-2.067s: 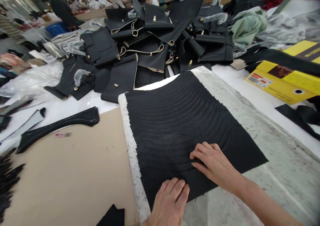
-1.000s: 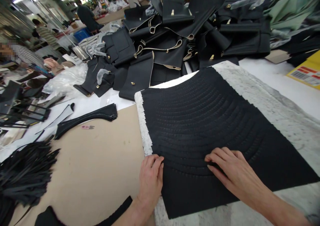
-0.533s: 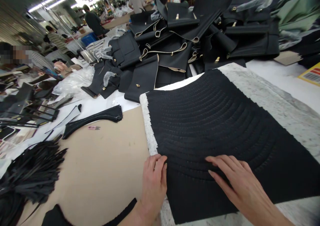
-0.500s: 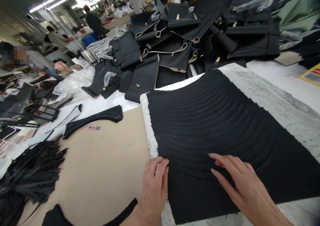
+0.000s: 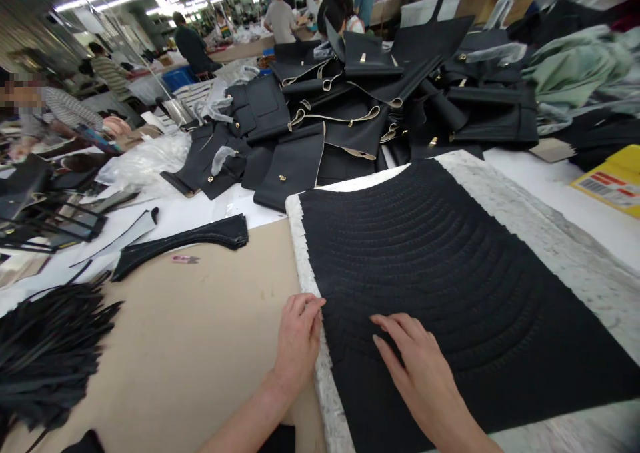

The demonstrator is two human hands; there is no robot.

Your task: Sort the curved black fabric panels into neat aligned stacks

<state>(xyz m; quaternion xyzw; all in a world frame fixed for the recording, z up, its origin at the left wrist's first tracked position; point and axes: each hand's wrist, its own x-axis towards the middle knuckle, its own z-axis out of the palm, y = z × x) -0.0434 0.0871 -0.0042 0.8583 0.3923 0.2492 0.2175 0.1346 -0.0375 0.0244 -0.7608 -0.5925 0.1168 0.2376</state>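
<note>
Curved black strips of leather-like material (image 5: 425, 259) overlap in a fanned row on a white, mottled board (image 5: 530, 219). At the left edge of that row, my left hand (image 5: 299, 329) has its fingertips pinched together on the end of a black strip. My right hand (image 5: 417, 366) hovers over or lightly touches the strips further right, thumb and forefinger apart with nothing visible between them. Whether its fingertips rest on the surface is hard to tell.
A beige board (image 5: 225, 326) lies to the left, with a small thread snipper (image 5: 185, 259) and curved black pieces (image 5: 185, 236) on it. Black cords (image 5: 50, 346) bunch at far left. Black bag parts (image 5: 340, 99) pile up behind; a yellow packet (image 5: 613, 183) sits right.
My right hand has moved left, closer to my left hand. The left hand has shifted slightly up and left along the strips' edge. The whole view has tilted a little.
</note>
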